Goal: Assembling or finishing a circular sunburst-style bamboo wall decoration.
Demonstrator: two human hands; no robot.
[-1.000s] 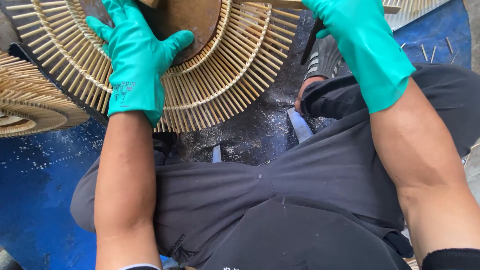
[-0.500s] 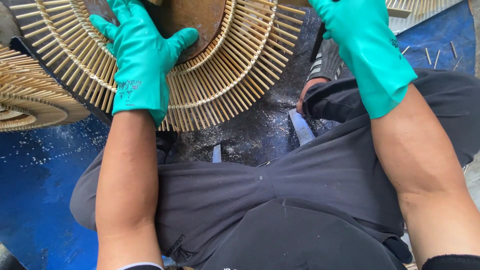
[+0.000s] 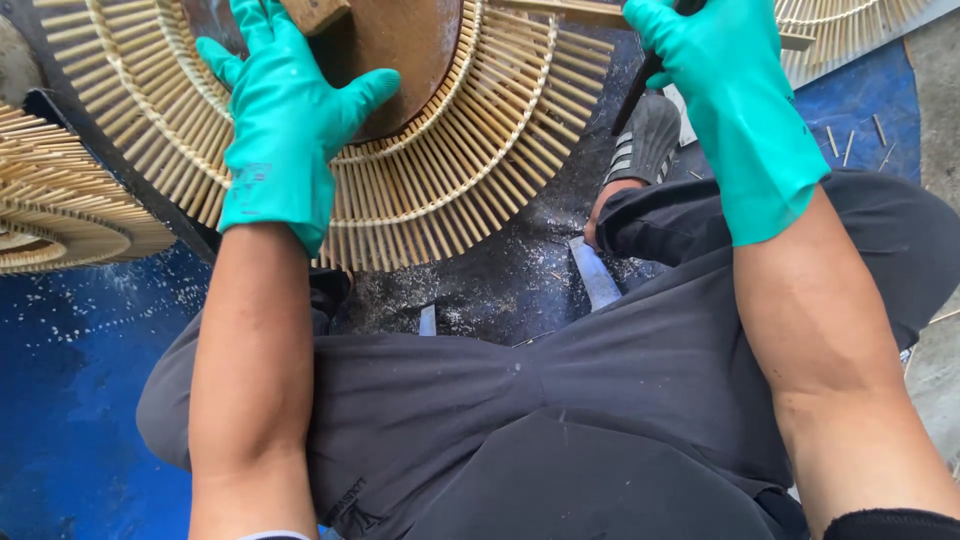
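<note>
My left hand, in its green rubber glove, lies flat and spread on the round bamboo disc, fingers fanned across the ring of thin slats and the brown wooden centre, pressing it down rather than gripping anything. Compared with a second ago the hand has barely moved; it sits on the same part of the slats, so the disc is being kept steady and has not been turned. My right hand, also gloved, has drifted a little up and toward the top edge of the view, and it is closed around a dark slim tool whose lower end pokes out below the glove; the working end is out of view, so I cannot tell what it touches. A long bamboo stick lies across the upper rim of the disc just beside that hand. The disc rests in front of my knees on a dark, dust-strewn floor, with another slatted disc off to my left on the blue mat and my grey shoe near the right edge of the piece. From the small shift, I judge the work on this same section is going on.
</note>
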